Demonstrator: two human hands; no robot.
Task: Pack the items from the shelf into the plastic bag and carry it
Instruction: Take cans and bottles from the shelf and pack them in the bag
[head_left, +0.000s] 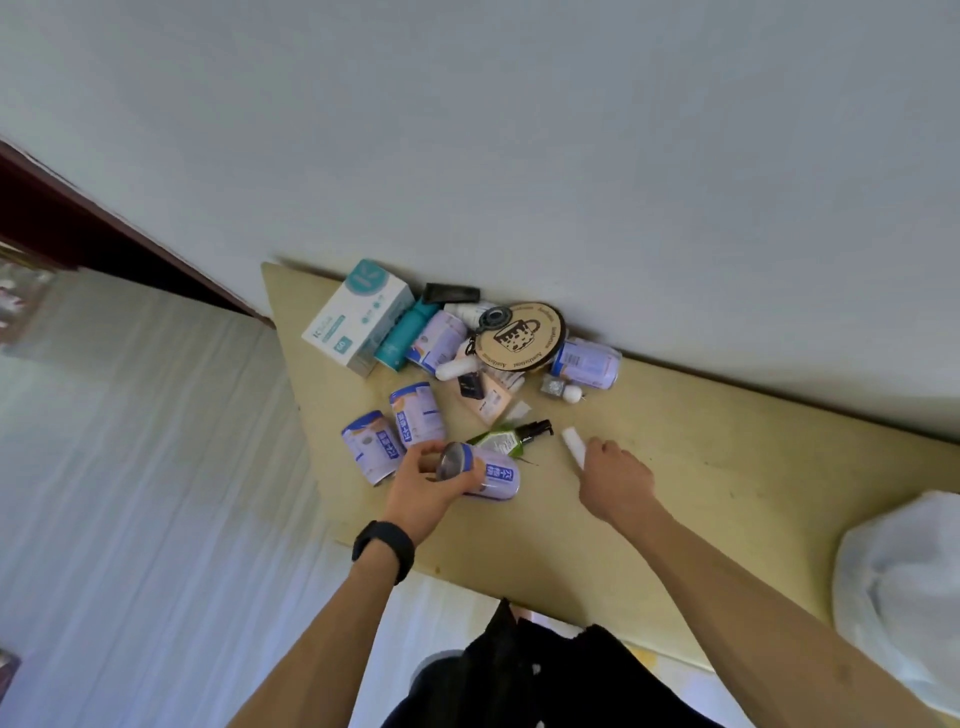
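The left hand (421, 483), a black band on its wrist, has its grip curled round the end of a lilac-and-white metal drink can (493, 475), which is tipped on its side just over the pale wooden shelf (727, 467). The right hand (615, 478) has its grip closed on the near end of a small white cylindrical tube (573, 444) that lies on the shelf. The translucent white plastic bag (904, 597) sits crumpled at the shelf's right end, well apart from the pile.

The can looks rigid and smooth. If full it would be fairly heavy for its size, so a wrap round the body should hold better than a pinch at the rim. The tube is probably light and easy to pinch. The green bottle with a black pump (506, 439), lying between the hands, is best taken by the body, since the pump could be pressed.

Two more lilac cans (418, 413) stand beside the left hand, with blue panels of Chinese characters too small to read. The white-and-teal cardboard box (358, 317) shows "60". The round wooden disc (519, 335) bears a mug drawing, and its rim lettering is illegible.
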